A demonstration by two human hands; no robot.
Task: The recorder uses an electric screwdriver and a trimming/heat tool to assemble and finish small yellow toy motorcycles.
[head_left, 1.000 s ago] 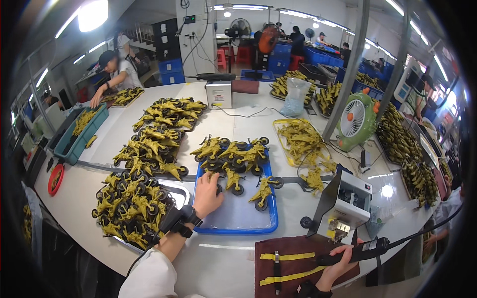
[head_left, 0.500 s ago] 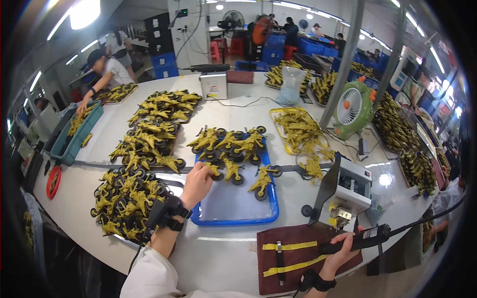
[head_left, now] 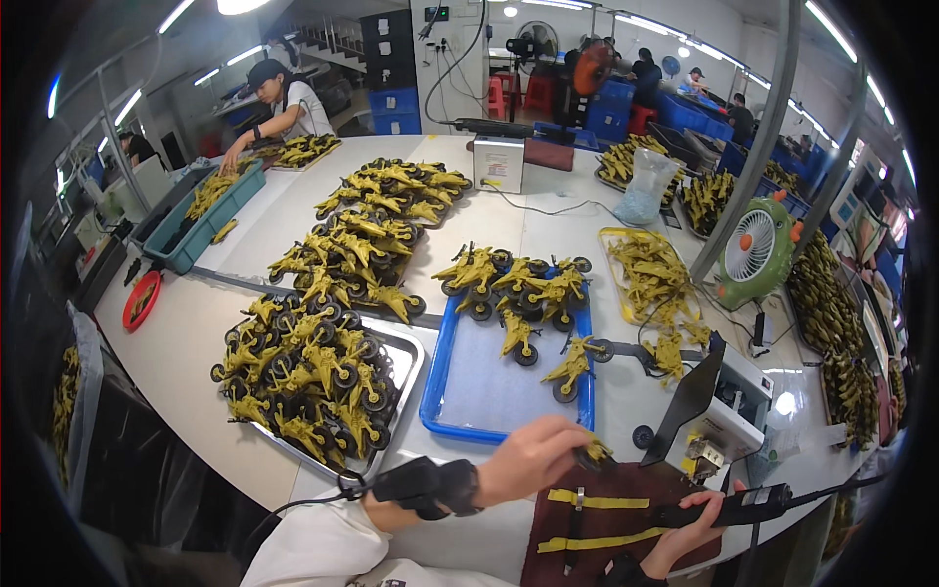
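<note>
My left hand [head_left: 533,458] is closed on a small yellow and black toy motorcycle [head_left: 594,454], partly hidden by my fingers, above the top edge of a dark red mat [head_left: 611,528]. Two yellow strips [head_left: 602,540] lie across the mat. My right hand [head_left: 696,526] is wrapped round a black corded electric screwdriver [head_left: 753,504], held sideways with its front end pointing left over the mat. Behind the mat, a blue tray [head_left: 479,396] bears several yellow toy motorcycles [head_left: 518,284] with black wheels at its far end; another [head_left: 575,367] straddles its right rim.
A heaped metal tray [head_left: 416,377] of toy motorcycles stands left. Right of the blue tray are a white screw feeder [head_left: 738,411], a loose black wheel [head_left: 643,436], a yellow tray [head_left: 641,318] of yellow parts and a green fan [head_left: 763,249]. A co-worker [head_left: 293,108] reaches into a teal bin [head_left: 210,235].
My left hand has moved from the blue tray toward me and right, bringing a toy motorcycle to the mat. The right hand keeps the screwdriver. My view has turned left.
</note>
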